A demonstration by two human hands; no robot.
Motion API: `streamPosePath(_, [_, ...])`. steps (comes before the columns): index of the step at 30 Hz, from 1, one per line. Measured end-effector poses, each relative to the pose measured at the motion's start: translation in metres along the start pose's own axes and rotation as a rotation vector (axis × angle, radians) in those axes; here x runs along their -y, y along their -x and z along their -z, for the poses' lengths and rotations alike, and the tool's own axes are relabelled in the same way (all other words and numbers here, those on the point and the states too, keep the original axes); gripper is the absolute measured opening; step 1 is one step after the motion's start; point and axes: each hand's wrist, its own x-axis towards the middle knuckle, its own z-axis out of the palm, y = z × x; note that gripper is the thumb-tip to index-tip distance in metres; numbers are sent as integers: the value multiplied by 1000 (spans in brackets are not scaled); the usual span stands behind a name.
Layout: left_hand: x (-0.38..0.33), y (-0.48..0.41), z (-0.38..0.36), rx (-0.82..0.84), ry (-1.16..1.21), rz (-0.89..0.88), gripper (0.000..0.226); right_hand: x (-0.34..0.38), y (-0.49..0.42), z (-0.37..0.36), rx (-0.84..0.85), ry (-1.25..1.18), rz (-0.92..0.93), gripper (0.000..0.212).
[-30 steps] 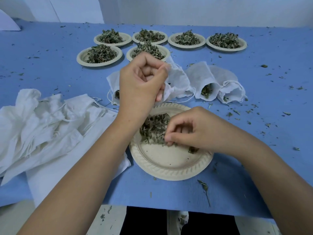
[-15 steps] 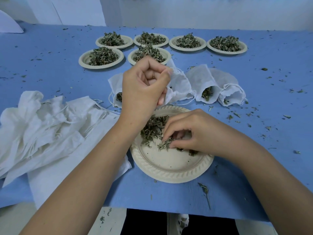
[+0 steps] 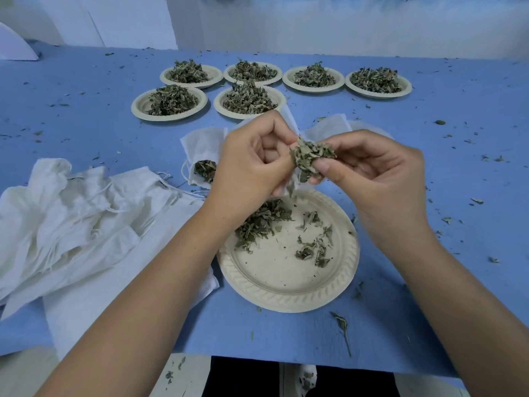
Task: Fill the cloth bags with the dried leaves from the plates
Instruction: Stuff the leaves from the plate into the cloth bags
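Your right hand (image 3: 372, 173) has come up off the pale, ridged paper plate (image 3: 286, 293) in front of you. It now pinches a clump of dried green leaves (image 3: 310, 156) between thumb and fingertips, right against your left hand (image 3: 252, 159). That hand stays curled round the mouth of a small white cloth bag (image 3: 291, 123), most of it hidden behind your fingers.

So this pinch is ready to go in; ease it down past the opening, since a flake or two seems to be dropping back towards the plate. A loose scatter of leaves (image 3: 263, 222) remains there, likely a few more pinches.

Six heaped plates (image 3: 137, 106) wait at the back of the blue table cover (image 3: 86, 124), and the pile of empty white bags (image 3: 71, 213) lies to your left, so much of the job is still ahead.
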Motion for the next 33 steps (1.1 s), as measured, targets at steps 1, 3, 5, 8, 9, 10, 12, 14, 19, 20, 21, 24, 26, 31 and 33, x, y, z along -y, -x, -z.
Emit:
streamPosePath(1, [0, 0, 0, 3, 6, -2, 22, -1, 0, 0, -24, 21, 0, 28])
streamPosePath(3, [0, 1, 0, 1, 17, -20, 27, -3, 0, 0, -44, 76, 5, 28])
streamPosePath(5, [-1, 1, 0, -3, 7, -38, 26, -6, 1, 1, -55, 138, 0, 28])
streamPosePath(8, [-2, 2, 0, -8, -13, -64, 23, -13, 2, 1, -50, 350, 31, 23])
streamPosePath(9, [-2, 3, -1, 5, -24, -69, 22, -16, 3, 1, -27, 472, 73, 18])
streamPosePath(10, [-2, 4, -2, 22, -41, -69, 22, -18, 3, 1, -2, 593, 120, 13])
streamPosePath(12, [-1, 4, -3, 44, -91, -57, 22, -21, 3, 3, 27, 752, 183, 9])
streamPosePath(14, [1, 3, -2, 25, -135, -45, 19, -21, 2, 4, 62, 772, 179, 14])
streamPosePath(19, [2, 1, 2, -63, -191, -39, 13, -12, 3, 6, 181, 599, 95, 18])
streamPosePath(20, [1, 1, 1, -56, -188, -37, 13, -11, 4, 5, 189, 590, 129, 16])
streamPosePath(21, [1, 2, 1, -43, -175, -33, 13, -12, 4, 4, 187, 602, 175, 14])
streamPosePath(24, [-1, 3, 0, 3, -109, -26, 18, -14, 6, 0, 53, 585, 192, 9])
streamPosePath(26, [-2, 4, -1, 38, -74, -36, 20, -15, 7, -1, -34, 577, 198, 6])
streamPosePath(31, [-3, 4, -3, 36, -85, -44, 19, -20, 5, 0, 92, 795, 280, 14])
streamPosePath(33, [-3, 3, -1, -32, -91, -34, 18, -15, 4, 4, 67, 743, 334, 23])
